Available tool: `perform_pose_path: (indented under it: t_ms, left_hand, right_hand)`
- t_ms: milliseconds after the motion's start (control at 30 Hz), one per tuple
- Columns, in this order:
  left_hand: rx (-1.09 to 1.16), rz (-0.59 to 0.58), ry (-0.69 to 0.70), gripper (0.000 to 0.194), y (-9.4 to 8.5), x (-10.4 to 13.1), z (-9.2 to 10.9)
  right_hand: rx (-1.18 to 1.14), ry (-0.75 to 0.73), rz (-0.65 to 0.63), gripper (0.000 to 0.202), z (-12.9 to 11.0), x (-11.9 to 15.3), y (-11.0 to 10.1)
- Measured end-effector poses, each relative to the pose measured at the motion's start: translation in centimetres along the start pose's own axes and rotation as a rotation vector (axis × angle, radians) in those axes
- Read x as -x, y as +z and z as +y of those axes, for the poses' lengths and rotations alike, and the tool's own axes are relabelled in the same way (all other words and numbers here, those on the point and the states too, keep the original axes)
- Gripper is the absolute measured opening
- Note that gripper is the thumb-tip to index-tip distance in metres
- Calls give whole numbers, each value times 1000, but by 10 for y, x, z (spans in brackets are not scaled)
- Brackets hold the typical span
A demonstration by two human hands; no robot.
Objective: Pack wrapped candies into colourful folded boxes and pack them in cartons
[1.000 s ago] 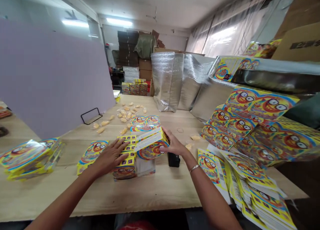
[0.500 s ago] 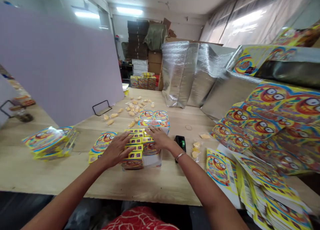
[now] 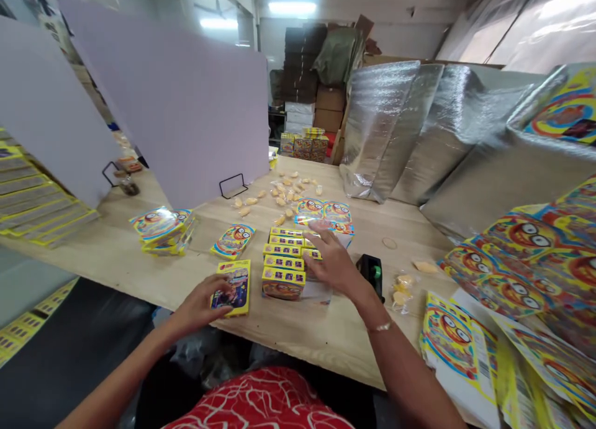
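My left hand (image 3: 207, 302) rests on a flat yellow packet with a dark picture (image 3: 241, 286) near the table's front edge, fingers spread. My right hand (image 3: 333, 258) is over the right side of an opened display box, its fingers apart. Several small yellow boxes (image 3: 283, 262) stand in rows inside it. The box's printed lid (image 3: 325, 213), with cartoon faces, is at its far side. A flat cartoon packet (image 3: 233, 240) lies left of the rows.
A stack of cartoon packets (image 3: 162, 230) is at the left. Wrapped yellow pieces (image 3: 288, 193) lie behind the box. A black tape dispenser (image 3: 370, 277) stands right of it. Printed sheets (image 3: 456, 336) and silver foil bags (image 3: 382, 131) are farther right; a grey partition (image 3: 200, 118) rises behind.
The view has turned left. My left hand has moved from the small boxes to a flat packet nearer the front edge. My right hand has lifted slightly and stays by the box.
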State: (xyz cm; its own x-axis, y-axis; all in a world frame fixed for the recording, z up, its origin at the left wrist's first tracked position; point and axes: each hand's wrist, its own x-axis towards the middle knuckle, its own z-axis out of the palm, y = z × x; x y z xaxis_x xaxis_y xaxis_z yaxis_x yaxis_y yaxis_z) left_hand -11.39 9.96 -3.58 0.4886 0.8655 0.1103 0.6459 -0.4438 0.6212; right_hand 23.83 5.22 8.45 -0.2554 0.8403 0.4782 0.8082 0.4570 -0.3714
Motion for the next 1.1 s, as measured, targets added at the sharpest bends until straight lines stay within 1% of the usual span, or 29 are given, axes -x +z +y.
perform_pose_path:
  t_ms: [33, 67, 100, 133, 167, 200, 233, 300, 333, 367, 400, 433, 467, 500, 533, 567, 600, 633, 667, 700, 767, 833, 867, 933, 1000, 1067, 1100]
  left_hand:
    - [-54, 88, -80, 49, 6, 1, -6]
    - [-95, 165, -168, 57, 14, 2, -13]
    - [-125, 215, -247, 64, 22, 3, -19]
    - [-147, 240, -307, 68, 30, 4, -25]
    - [-162, 243, -349, 71, 39, 5, -29]
    - [-175, 243, -382, 73, 47, 8, -31]
    - [-184, 241, -405, 73, 54, 11, -32]
    - [-186, 221, -410, 72, 63, 23, -29]
    - [-159, 202, -392, 73, 65, 30, -26]
    - [-107, 181, -374, 74, 66, 38, -21]
    - [-25, 162, -362, 76, 64, 46, -15]
    - [86, 143, -356, 77, 61, 55, -9]
    - [212, 129, -354, 76, 55, 62, -2]
    - [340, 122, -359, 72, 47, 69, 6]
    - [453, 115, -367, 65, 37, 74, 15]
    - [551, 120, -379, 57, 26, 76, 24]
    - [640, 135, -394, 50, 14, 76, 33]
    - [714, 162, -414, 46, 2, 74, 42]
    - [765, 213, -424, 44, -8, 69, 51]
    - [777, 254, -417, 43, -16, 62, 59]
    - [718, 300, -373, 43, -24, 44, 75]
    - [613, 278, -293, 45, -20, 24, 88]
    - [553, 258, -239, 47, -15, 14, 94]
    - [406, 215, -75, 50, 0, -6, 103]
    - [218, 161, 149, 51, 16, -25, 107]
    - [58, 114, 344, 50, 30, -41, 106]
    - [-1, 96, 403, 47, 35, -48, 103]
  right_hand:
    - [-113, -16, 25, 35, -17, 6, -2]
    - [-243, -29, 2, 31, -34, 12, -1]
    - [-372, -39, -68, 28, -50, 19, 4]
    - [-474, -46, -170, 27, -64, 27, 15]
    - [-532, -54, -295, 28, -76, 34, 31]
    - [-525, -58, -399, 30, -84, 41, 52]
    - [-438, -63, -436, 41, -88, 49, 77]
    - [-212, -56, -414, 77, -87, 62, 132]
    - [-132, -81, -415, 86, -84, 68, 157]
    - [-88, -110, -415, 87, -80, 72, 177]
    - [-63, -132, -404, 83, -77, 76, 191]
    - [-61, -170, -395, 74, -75, 77, 198]
    - [-80, -213, -386, 65, -75, 77, 198]
    - [-118, -253, -378, 57, -77, 76, 190]
    - [-177, -275, -369, 51, -80, 73, 177]
    - [-256, -259, -357, 48, -83, 69, 159]
    - [-354, -199, -334, 48, -85, 64, 139]
    - [-470, -73, -283, 47, -85, 60, 118]
    - [-596, 76, -231, 46, -82, 56, 97]
    - [-735, 197, -154, 46, -76, 53, 79]
    - [-982, 351, -47, 45, -59, 51, 49]
    - [-1106, 436, 18, 43, -36, 55, 28]
    - [-1111, 460, 35, 43, -25, 60, 19]
    - [-1036, 455, 48, 46, -3, 71, 0]
    - [-917, 423, 41, 50, 17, 83, -20]
    - [-802, 402, 53, 50, 34, 91, -36]
    - [-750, 389, 75, 48, 42, 93, -42]
